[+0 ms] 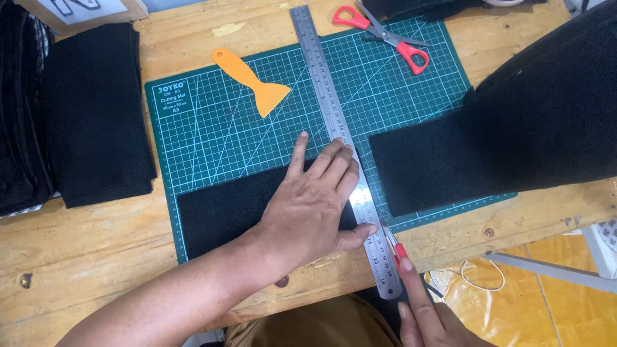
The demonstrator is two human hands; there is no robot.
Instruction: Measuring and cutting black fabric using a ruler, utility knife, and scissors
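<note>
- Two hands on one cut line: left hand lies flat, fingers spread and stretched out, palm on the black felt strip, fingertips and thumb pressing the steel ruler down.
- Right hand comes in from the bottom edge, mostly cut off. Index finger lies straight along a small red-handled cutter, blade tip right against the ruler's right edge near its lower end. Fingers are closed around the cutter afaict, but the rest of the grip is out of frame.
- Ruler is long, thin, shiny metal w/ etched marks, running diagonally from the top of the mat down past its front edge.
- Felt strip is fuzzy, matte, rectangular, sitting on the lower left of the green cutting mat; its right end is hidden under the hand.
- 2nd felt piece right of the ruler, same fuzzy black stuff, continues into a big dark fold that runs off frame to the right.
- Mat is rubbery green w/ a white grid, on a pale wooden table.
- Orange plastic scraper, flat w/ a flared blade, lies on the mat's upper part.
- Red-handled scissors at the mat's top edge, blades a bit open.
- Stack of black felt sheets left of the mat, partly cut off.
</note>
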